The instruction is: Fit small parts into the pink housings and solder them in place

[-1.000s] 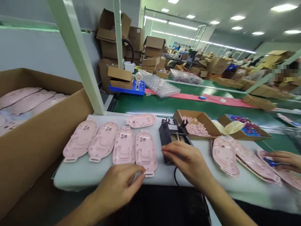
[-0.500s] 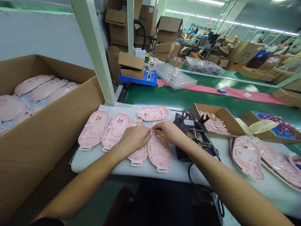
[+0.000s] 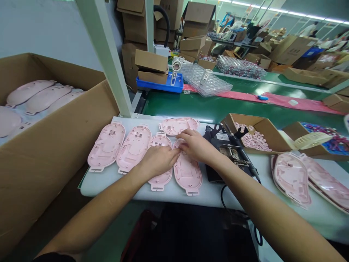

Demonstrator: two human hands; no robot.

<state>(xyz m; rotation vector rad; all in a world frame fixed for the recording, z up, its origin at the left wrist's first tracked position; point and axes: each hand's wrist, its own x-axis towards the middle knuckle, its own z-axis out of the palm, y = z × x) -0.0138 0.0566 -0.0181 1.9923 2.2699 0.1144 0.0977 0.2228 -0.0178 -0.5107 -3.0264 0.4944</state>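
Several pink oval plastic shells lie open side up on the white padded bench. At the top end of the rightmost shell of the row, my two hands meet. My left hand reaches across the neighbouring shell, its fingers pinched together. From the right comes my right hand, fingers bent and closed over the same spot. Whatever small part they hold is hidden by the fingers. Two more shells lie to the left, and one shell lies crosswise behind.
A black screw-feeder-like device with a cabled pen-shaped tool stands right of my hands. Beyond it are a carton of small pink parts and bagged pink shells. A large carton of shells flanks the left; a green conveyor runs behind.
The camera view has shifted slightly. My right hand's fingers have moved a little over the top of the shell, and my left fingertips now touch closer to them.
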